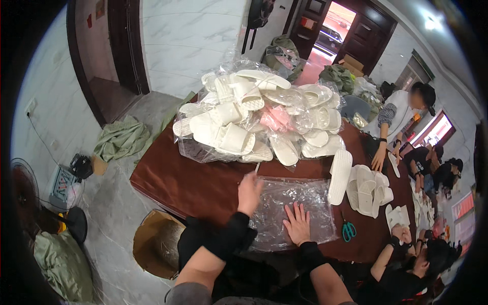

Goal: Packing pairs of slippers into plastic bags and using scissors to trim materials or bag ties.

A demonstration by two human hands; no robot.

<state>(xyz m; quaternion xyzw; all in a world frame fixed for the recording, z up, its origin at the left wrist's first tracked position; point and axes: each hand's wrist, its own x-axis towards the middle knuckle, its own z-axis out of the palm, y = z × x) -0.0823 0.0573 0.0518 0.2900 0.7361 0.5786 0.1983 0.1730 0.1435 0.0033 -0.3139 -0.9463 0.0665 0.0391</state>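
Observation:
A stack of clear plastic bags (274, 203) lies flat on the brown-covered table in front of me. My right hand (297, 224) rests palm down on them, fingers spread, holding nothing. At the bags' far left corner is my left hand (249, 193); its fingers are smeared by motion, so I cannot make out whether they grip anything. A thin white strip sticks up just beyond its fingertips. Past the bags rises a heap of white slippers (234, 137) in clear plastic, with a pink pair (277, 119) among them. One white slipper (339, 177) lies right of the bags.
Teal-handled scissors (348, 231) lie right of the bags, near more white slippers (366, 190). An open cardboard box (158, 244) stands on the floor at the table's left. Across the right side a person (401, 117) reaches over the table; another person (422, 267) works nearer.

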